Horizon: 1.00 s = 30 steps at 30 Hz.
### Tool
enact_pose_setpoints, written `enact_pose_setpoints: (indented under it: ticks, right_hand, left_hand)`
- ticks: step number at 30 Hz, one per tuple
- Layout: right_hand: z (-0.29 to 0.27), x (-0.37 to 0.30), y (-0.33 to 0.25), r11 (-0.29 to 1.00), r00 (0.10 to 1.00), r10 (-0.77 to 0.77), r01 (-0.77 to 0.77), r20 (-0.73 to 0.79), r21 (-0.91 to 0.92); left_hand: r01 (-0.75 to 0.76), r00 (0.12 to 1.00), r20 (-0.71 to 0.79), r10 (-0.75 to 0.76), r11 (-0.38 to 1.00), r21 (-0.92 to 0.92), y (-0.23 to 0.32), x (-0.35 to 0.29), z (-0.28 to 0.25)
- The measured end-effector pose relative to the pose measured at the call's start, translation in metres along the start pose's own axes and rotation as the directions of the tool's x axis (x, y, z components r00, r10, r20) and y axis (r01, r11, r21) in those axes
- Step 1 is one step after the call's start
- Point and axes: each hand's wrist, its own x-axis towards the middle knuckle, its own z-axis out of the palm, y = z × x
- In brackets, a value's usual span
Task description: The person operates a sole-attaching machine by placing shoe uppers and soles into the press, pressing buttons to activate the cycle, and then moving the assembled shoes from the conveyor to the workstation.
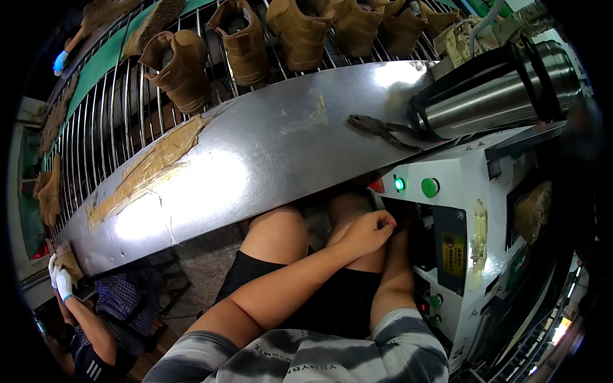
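Head view suggests a pause beside the white machine [461, 167], left hand [370, 233] curled closed, seemingly empty, right hand [402, 223] too shadowed to tell; grasping would require uncurling.

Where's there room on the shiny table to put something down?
The biggest bare patch of the metal tabletop lies along its near edge, between the brown tape and the pliers. It's crowded at the right end, where the pliers sit close to the steel jug; boots line the far edge.

Left fingers [386, 221] curled; pliers [371, 125] on metal table [274, 150], boots [300, 39] beyond.
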Motion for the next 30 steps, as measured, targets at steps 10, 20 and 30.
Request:
enact_pose_setpoints:
  ticks: [10, 20, 30]
  right_hand:
    - [0.000, 0.014, -0.003, 1.000, 1.000, -0.028, 0.028, 0.004, -0.004]
    - [0.002, 0.022, -0.003, 0.998, 0.998, -0.059, 0.058, 0.014, 0.015]
    - [0.014, 0.034, -0.002, 0.988, 0.993, -0.092, 0.082, 0.074, 0.130]
  left_hand:
    - [0.014, 1.000, 0.012, -0.014, 1.000, -0.021, 0.005, -0.001, -0.002]
    - [0.034, 0.999, 0.020, -0.034, 0.999, 0.002, 0.010, -0.001, -0.003]
    - [0.025, 1.000, 0.018, -0.025, 0.999, 0.038, 0.007, -0.001, -0.003]
